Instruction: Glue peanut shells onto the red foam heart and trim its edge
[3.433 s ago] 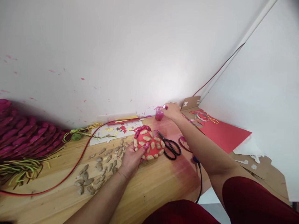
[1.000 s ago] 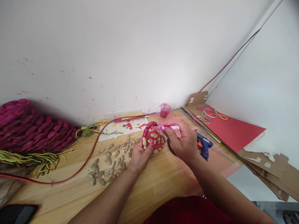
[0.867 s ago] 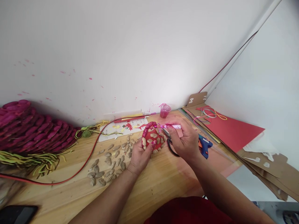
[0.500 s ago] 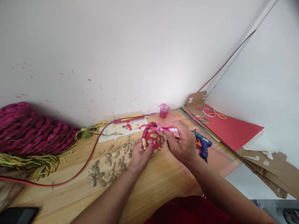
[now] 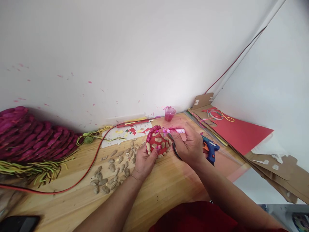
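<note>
My left hand (image 5: 144, 161) grips a red disc (image 5: 151, 140) with unshelled peanuts stuck over its face, the thumb pressed on its front. Peanuts along its upper left edge are coated wet magenta; the others are plain tan. Between the thumb and fingers of my right hand (image 5: 189, 144) is a paintbrush (image 5: 178, 130) with a thick white handle and pink-stained front. Its tip is at the upper part of the disc, near the magenta peanuts; exact contact is too small to tell. Loose peanuts (image 5: 112, 167) lie on the table left of my left hand.
A plastic cup of magenta paint (image 5: 170, 114) stands by the wall. A blue glue gun (image 5: 211, 149) lies right of my right hand. Red card (image 5: 241, 130) and cardboard (image 5: 287, 172) sit at right. Stacked magenta discs (image 5: 41, 138), a red cord (image 5: 84, 176) and a phone (image 5: 20, 223) are at left.
The paintbrush tip has shifted slightly along the upper part of the disc, and my right hand has moved a little with it. My left hand keeps its grip.
</note>
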`<state>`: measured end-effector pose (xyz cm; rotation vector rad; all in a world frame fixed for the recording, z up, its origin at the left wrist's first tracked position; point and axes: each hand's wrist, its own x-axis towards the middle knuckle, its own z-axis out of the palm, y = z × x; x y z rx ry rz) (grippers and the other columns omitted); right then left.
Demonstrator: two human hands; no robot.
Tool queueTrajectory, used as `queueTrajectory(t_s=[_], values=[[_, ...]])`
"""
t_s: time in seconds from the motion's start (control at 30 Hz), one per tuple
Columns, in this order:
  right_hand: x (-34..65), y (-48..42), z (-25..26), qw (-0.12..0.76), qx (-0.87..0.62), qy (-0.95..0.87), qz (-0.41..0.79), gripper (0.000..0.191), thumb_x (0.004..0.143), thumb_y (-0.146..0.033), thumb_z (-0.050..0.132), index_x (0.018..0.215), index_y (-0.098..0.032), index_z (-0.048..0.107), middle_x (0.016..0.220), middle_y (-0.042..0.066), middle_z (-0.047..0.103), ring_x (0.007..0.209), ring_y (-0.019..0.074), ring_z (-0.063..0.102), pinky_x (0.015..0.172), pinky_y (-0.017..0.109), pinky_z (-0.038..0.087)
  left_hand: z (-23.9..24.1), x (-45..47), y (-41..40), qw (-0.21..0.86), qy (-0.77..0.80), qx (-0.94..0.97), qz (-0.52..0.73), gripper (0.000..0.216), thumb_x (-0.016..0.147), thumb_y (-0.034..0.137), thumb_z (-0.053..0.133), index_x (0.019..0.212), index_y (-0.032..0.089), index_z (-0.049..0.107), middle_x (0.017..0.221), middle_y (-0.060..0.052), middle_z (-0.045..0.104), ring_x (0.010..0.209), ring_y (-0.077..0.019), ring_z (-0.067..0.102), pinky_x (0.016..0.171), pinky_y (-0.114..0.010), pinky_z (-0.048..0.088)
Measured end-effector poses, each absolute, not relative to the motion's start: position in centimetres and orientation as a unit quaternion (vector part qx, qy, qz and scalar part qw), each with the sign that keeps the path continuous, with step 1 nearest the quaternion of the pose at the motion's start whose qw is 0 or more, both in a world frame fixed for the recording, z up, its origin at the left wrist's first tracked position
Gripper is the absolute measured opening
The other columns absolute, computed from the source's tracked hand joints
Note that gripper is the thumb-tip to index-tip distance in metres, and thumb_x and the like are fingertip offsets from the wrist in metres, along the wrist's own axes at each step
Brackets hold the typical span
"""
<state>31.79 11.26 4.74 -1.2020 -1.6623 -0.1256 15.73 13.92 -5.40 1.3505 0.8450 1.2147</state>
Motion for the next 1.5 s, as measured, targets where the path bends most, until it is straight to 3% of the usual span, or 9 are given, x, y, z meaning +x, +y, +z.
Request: queueTrajectory(t_s=[0.5, 0.83, 1.17, 1.5], values=[[31.7, 11.0, 5.1, 0.522, -0.5, -0.689, -0.05, 0.008, 0.096, -0.024, 0.06, 0.096, -0.024, 0.068, 0.09, 0.003, 0.073, 0.087, 0.0218, 0.067, 0.082, 0.038, 0.05, -5.4, 15.7, 13.9, 0.539, 0.353, 0.576, 0.504, 0.031, 0.088, 0.048, 0.071, 0.105, 0.023, 0.077, 0.109, -0.008, 0.078, 0.101, -0.023, 0.071, 0.094, -0.036, 0.056], [31.9, 10.8, 4.8, 0.515, -0.507, -0.689, -0.06, 0.009, 0.096, -0.026, 0.059, 0.097, -0.024, 0.068, 0.091, 0.004, 0.074, 0.089, 0.0227, 0.067, 0.083, 0.039, 0.05, -5.4, 15.9, 13.8, 0.577, 0.349, 0.538, 0.506, 0.04, 0.085, 0.053, 0.074, 0.107, 0.02, 0.075, 0.113, -0.009, 0.078, 0.098, -0.0238, 0.073, 0.084, -0.034, 0.059], [31.8, 10.7, 5.0, 0.513, -0.503, -0.691, -0.079, 0.008, 0.096, -0.025, 0.06, 0.094, -0.023, 0.068, 0.088, 0.003, 0.074, 0.087, 0.0222, 0.065, 0.082, 0.038, 0.048, -6.2, 16.0, 14.0, 0.607, 0.334, 0.508, 0.511, 0.036, 0.085, 0.048, 0.076, 0.107, 0.02, 0.075, 0.11, -0.009, 0.079, 0.101, -0.0238, 0.073, 0.099, -0.04, 0.056], [31.9, 10.8, 4.8, 0.512, -0.507, -0.688, -0.081, 0.008, 0.095, -0.023, 0.06, 0.094, -0.023, 0.068, 0.087, 0.003, 0.073, 0.086, 0.0217, 0.065, 0.082, 0.038, 0.048, -6.1, 15.9, 14.1, 0.615, 0.328, 0.507, 0.507, 0.037, 0.085, 0.047, 0.076, 0.111, 0.02, 0.075, 0.116, -0.01, 0.078, 0.107, -0.025, 0.072, 0.104, -0.043, 0.054]])
